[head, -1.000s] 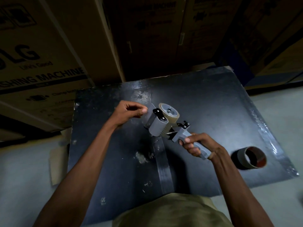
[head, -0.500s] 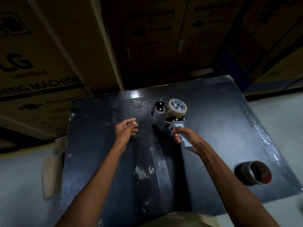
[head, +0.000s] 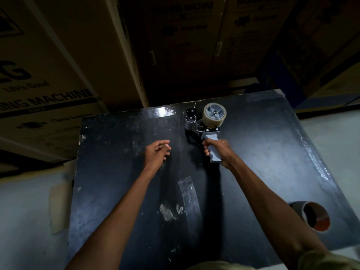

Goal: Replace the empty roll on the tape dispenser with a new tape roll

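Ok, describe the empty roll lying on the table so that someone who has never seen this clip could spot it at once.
Start at the black tabletop and go to its near right corner, beyond the person's right forearm. There the empty brown cardboard tape core lies on its side, open end facing the camera. Unlike the clear tape roll on the grey tape dispenser, held by the right hand, it is a bare hollow ring.

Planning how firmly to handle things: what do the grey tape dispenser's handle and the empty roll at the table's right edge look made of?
Grey tape dispenser handle, gripped by the right hand: looks like moulded matte plastic, uniform grey with no shine. Empty brown roll core: probably cardboard, a thin-walled dull tube with a reddish-brown inside. The dim light leaves both uncertain.
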`<act>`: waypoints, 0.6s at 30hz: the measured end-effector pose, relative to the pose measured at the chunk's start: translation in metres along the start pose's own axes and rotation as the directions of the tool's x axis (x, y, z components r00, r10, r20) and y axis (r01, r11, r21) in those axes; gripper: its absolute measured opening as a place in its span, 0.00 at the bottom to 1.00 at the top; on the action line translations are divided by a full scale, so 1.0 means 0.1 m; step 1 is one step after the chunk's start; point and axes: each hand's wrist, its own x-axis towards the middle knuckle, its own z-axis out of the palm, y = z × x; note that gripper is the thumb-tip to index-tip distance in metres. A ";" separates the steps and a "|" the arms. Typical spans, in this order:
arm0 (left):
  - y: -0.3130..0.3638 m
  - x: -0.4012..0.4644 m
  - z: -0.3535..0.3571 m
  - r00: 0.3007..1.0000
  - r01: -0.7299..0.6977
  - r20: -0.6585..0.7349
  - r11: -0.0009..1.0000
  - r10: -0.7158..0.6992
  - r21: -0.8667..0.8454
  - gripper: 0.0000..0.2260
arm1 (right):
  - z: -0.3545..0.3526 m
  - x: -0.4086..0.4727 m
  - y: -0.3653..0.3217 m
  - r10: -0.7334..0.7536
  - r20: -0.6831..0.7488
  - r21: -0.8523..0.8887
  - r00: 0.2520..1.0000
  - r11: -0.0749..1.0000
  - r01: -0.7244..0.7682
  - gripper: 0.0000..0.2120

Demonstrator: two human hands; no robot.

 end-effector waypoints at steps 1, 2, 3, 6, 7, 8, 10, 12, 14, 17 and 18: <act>-0.01 0.01 0.00 1.000 0.001 -0.003 1.000 -0.001 0.003 0.07 | -0.01 0.03 0.01 0.007 -0.004 -0.015 1.000 1.000 -0.007 0.04; -0.02 0.01 0.01 1.000 0.004 -0.006 1.000 -0.004 0.008 0.07 | -0.01 0.04 0.01 0.014 -0.006 -0.028 1.000 1.000 -0.014 0.04; -0.02 0.01 0.01 1.000 0.005 -0.005 1.000 -0.005 0.015 0.08 | -0.02 0.05 0.02 0.021 -0.009 -0.038 1.000 0.999 -0.021 0.05; -0.05 -0.01 0.03 1.000 0.001 0.007 0.998 -0.002 0.060 0.09 | -0.02 0.07 0.02 0.034 0.004 -0.077 0.999 0.997 -0.033 0.07; -0.06 -0.01 0.04 1.000 -0.004 0.009 0.997 0.004 0.072 0.10 | -0.03 0.06 0.01 0.038 0.007 -0.096 0.999 0.995 -0.037 0.07; -0.06 -0.02 0.05 1.000 -0.011 0.010 0.996 0.010 0.084 0.10 | -0.03 0.06 0.01 0.043 0.012 -0.107 0.999 0.993 -0.042 0.06; -0.05 -0.03 0.05 1.000 -0.027 0.011 0.995 0.026 0.097 0.09 | -0.04 0.05 0.00 0.058 0.023 -0.122 0.998 0.991 -0.055 0.05; -0.04 -0.06 0.07 0.999 -0.038 0.015 0.993 0.036 0.110 0.09 | -0.04 0.04 -0.01 0.070 0.039 -0.138 0.997 0.988 -0.064 0.04; -0.02 -0.09 0.08 0.999 -0.040 0.017 0.992 0.038 0.120 0.09 | -0.04 0.03 -0.01 0.072 0.038 -0.143 0.997 0.987 -0.066 0.04; -0.02 -0.13 0.07 0.998 -0.062 0.036 0.990 0.057 0.130 0.08 | -0.04 -0.05 -0.02 0.058 0.031 -0.116 0.998 0.992 -0.054 0.07; -0.02 -0.15 0.06 0.997 -0.068 0.045 0.987 0.062 0.147 0.08 | -0.03 -0.12 -0.04 0.047 0.024 -0.135 0.999 0.990 -0.043 0.09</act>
